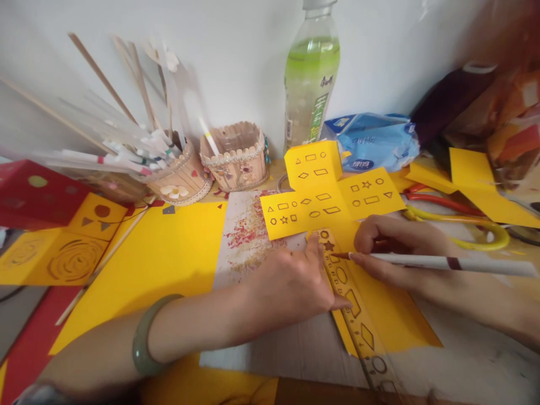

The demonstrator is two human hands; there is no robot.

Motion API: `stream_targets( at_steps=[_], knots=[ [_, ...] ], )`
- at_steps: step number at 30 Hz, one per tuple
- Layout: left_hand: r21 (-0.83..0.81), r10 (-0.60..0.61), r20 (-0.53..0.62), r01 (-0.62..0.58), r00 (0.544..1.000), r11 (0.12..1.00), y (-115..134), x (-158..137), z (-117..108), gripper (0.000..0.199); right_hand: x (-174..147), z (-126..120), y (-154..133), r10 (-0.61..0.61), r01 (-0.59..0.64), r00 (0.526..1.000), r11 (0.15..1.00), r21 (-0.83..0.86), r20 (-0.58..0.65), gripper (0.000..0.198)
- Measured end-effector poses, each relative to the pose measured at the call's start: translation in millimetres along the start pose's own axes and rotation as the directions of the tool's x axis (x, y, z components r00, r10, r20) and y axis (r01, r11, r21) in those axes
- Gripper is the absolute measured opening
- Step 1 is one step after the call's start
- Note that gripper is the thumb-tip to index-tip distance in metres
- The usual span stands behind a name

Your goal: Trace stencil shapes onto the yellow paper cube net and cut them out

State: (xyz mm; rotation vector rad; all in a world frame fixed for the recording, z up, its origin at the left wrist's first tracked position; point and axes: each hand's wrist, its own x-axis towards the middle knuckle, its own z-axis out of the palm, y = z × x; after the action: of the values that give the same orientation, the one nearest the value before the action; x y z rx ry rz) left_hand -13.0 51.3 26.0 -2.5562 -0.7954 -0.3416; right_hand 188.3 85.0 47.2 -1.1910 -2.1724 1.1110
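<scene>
- While the brown marker [453,262] is being held with its tip at a small opening near the far end of the stencil ruler [353,304], a slip of the ruler is being judged the chief risk: the left side alone is being pressed, and the near end is being carried past the paper's near edge.
- If the ruler is being turned under uneven pressure, a doubled or skewed outline is likely being produced; if the tip is being tilted too low, ink may be being dragged beneath the plastic and smeared.
- By the left hand [291,281], nothing is being gripped: the index finger is being extended to the ruler's far end, the thumb is being spread to its middle, and the remaining fingers are being kept folded.
- By the right hand [405,247], the marker is being pinched near its tip between thumb and index finger, with the fingers being closed around it; whether paper is being touched by the tip cannot be told.
- The yellow cut-out [396,318] is being supported at centre right, partly over the pale board [261,354]; printed-looking small shapes are being displayed on its far panels, before the bottle [312,73].
</scene>
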Motion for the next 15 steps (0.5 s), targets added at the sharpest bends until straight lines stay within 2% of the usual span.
stream_targets(
  at_steps=[3,9,15],
  knots=[
    [-0.004,-0.005,0.003,0.005,1.000,1.000,-1.0,0.6,-0.5,0.065,-0.9,1.8,-4.2,0.013,-0.015,1.000,0.998,-0.066,-0.024,0.026],
    [-0.016,0.003,0.016,-0.003,1.000,1.000,-0.5,0.5,-0.7,0.062,-0.3,-0.7,-7.8,0.029,-0.019,0.995,0.995,-0.102,0.090,0.024],
    [-0.009,-0.011,-0.009,0.011,1.000,1.000,1.4,-0.1,1.3,0.061,2.4,4.1,-5.1,-0.002,0.006,0.999,0.995,-0.095,0.050,0.024]
  ],
)
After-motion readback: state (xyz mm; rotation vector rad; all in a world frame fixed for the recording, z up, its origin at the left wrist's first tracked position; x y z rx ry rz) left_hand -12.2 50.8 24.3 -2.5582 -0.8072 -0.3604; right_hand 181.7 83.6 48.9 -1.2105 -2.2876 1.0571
